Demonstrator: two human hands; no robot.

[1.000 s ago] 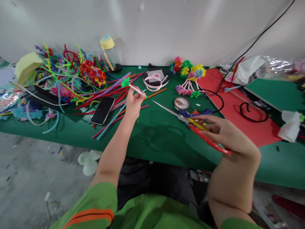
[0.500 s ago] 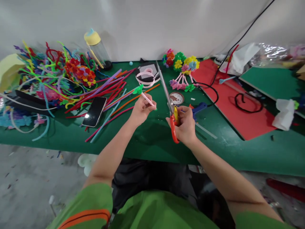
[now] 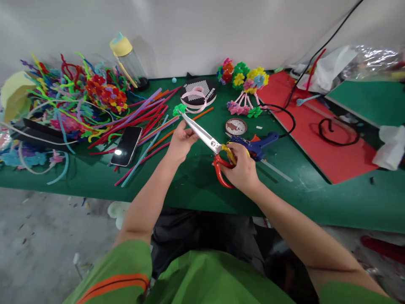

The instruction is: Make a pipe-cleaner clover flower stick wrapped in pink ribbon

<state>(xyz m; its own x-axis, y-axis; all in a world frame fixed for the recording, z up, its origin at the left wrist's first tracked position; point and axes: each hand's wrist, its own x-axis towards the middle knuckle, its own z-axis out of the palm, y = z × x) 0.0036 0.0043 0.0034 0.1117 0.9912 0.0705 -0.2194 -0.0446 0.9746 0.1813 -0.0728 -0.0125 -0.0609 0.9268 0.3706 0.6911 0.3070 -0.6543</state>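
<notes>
Head view: green chenille flower (image 3: 179, 107), pinched in our left hand (image 3: 180, 143) over the counter (image 3: 193, 190); red-and-yellow-handled scissors (image 3: 207, 138), gripped in our right hand (image 3: 243, 169), tips overlapping the flower, best steered clear of our pinch.

Holds red-and-yellow-handled scissors (image 3: 210, 142) in the right hand (image 3: 243, 167) between three and four o'clock from the view's middle, pointing the blades toward ten, over part of a green flower (image 3: 179, 109) pinched in the left hand (image 3: 180, 143) near ten. Shows a ribbon roll (image 3: 198, 93) at twelve, a bunch of fuzzy flowers (image 3: 249, 82) at one, a blue glue gun (image 3: 267, 142) and red board (image 3: 316, 147) at three. Includes, on the green table (image 3: 190, 192), a phone (image 3: 127, 145) at nine and a yellow-capped bottle (image 3: 131, 63) between ten and eleven.
</notes>
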